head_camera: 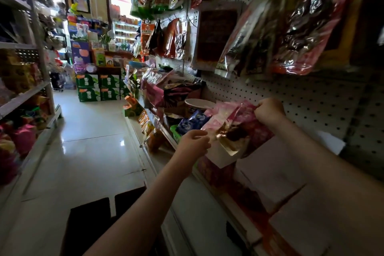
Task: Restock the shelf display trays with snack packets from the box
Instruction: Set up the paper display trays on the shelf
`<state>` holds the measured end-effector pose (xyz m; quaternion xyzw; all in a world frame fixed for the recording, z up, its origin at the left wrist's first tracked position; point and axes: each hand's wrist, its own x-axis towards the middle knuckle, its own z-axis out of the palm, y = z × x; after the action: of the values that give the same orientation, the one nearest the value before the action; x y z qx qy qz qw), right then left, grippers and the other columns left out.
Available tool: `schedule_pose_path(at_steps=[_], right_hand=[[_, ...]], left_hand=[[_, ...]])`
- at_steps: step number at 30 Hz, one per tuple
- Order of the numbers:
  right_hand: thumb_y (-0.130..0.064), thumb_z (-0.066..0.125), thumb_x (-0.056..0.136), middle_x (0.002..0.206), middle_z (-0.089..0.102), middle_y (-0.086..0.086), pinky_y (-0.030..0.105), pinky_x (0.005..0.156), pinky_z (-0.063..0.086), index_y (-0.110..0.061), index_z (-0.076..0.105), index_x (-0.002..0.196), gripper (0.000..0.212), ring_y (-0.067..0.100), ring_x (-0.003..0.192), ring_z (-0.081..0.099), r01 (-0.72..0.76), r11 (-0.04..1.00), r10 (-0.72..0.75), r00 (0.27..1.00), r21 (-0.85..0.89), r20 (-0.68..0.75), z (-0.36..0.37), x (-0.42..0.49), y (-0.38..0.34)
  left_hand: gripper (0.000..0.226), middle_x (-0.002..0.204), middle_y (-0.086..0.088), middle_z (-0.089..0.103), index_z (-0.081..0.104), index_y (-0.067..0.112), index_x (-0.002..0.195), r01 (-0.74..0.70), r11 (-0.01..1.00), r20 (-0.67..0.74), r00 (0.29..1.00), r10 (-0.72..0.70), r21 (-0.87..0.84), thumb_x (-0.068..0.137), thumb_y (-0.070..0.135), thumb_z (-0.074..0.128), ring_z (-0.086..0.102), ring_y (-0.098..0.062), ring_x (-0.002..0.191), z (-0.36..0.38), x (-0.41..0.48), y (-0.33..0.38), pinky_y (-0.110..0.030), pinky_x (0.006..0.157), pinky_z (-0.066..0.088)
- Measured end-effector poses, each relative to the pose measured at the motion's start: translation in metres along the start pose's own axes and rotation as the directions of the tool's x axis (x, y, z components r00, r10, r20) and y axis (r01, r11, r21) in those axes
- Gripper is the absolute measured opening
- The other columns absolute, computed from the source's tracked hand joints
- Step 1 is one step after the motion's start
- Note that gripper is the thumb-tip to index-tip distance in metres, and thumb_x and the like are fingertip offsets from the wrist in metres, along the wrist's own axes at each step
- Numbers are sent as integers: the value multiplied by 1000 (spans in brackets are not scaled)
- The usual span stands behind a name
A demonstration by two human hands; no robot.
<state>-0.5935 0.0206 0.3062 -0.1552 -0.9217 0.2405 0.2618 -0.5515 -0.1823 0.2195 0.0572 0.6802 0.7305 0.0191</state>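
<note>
As far as head cam shows, restock's midway: my right hand (270, 111) pinches the pink snack packet (247, 129) at its top. My left hand (195, 143) pinches its lower corner. Pkt hangs above the white tray (223, 159) at the shelf (164, 129) front edge, not in yet. Green basket (176, 134) alongside holds blue packets (192, 121); tray contents hidden.

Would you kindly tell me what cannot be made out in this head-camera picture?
In the head view:
Print on the pink and maroon glossy snack packet: blurred, under glare.
Fingertips of the left hand: hidden behind the hand, grip unclear.
Labels of the red foil bags hanging on the white pegboard: motion-blurred.
Contents of the white cardboard box: hidden by its flaps and the right forearm.
</note>
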Motion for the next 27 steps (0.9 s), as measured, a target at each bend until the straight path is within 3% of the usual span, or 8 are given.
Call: schedule_pose_path(at_steps=[3,7,10,12,13,18,23,27], right_hand=[[2,48,87,80,60,9,24,61,45,0,70,85,22,12,57,45,-43,999,42,999,-21,-21,5,7,24],[1,43,91,85,63,10,22,54,41,-3,66,88,24,16,62,51,-57,996,52,997,-75,-58,-2,10,44],[-3,48,91,98,65,11,34,82,50,-8,68,97,21,25,85,60,-22,984,21,1000,-175,-9,3,10,49],[-6,51,90,105,65,5,44,105,34,-15,69,100,22,25,103,57,10,961,10,997,-278,73,10,10,50],[-7,51,90,105,65,2,45,109,25,-18,70,99,24,23,108,54,34,944,-1,995,-327,100,14,9,50],[-12,52,91,116,61,0,40,104,21,-23,68,101,23,22,125,40,44,847,-20,999,-530,50,16,5,62],[-16,49,92,122,57,4,44,108,19,-18,63,105,20,26,129,35,-10,861,69,993,-508,98,11,2,62],[-15,51,88,123,54,3,41,101,26,-18,58,107,21,26,124,34,130,898,-92,990,-421,109,11,-12,33]], left_hand=[[22,91,-5,65,61,5,114,-8,998,19,1000,7,59,93,5,58,62,-17,86,21,8,-7,-27,77,52],[28,91,-4,67,63,6,116,-43,970,4,999,43,240,89,6,60,62,-19,86,40,20,-6,-40,87,53],[32,107,-10,65,58,5,122,-64,915,68,997,41,398,90,9,61,61,-21,88,52,24,-3,-31,75,51],[35,115,-10,63,57,5,125,-94,877,92,994,57,471,90,11,62,62,-21,99,61,26,-2,-29,78,51],[36,118,-9,62,58,5,125,-106,864,103,993,63,491,90,11,63,61,-22,103,63,26,-1,-31,83,52],[35,122,-6,63,62,16,124,-137,803,176,984,41,580,91,6,57,60,-20,107,60,27,-5,-34,92,52],[31,112,3,62,64,22,120,-158,819,135,986,99,552,93,10,56,57,-11,91,57,30,-11,-17,65,46],[26,113,-2,67,67,17,112,-188,877,95,982,162,443,90,4,59,62,-17,99,49,25,-9,-34,89,52]])
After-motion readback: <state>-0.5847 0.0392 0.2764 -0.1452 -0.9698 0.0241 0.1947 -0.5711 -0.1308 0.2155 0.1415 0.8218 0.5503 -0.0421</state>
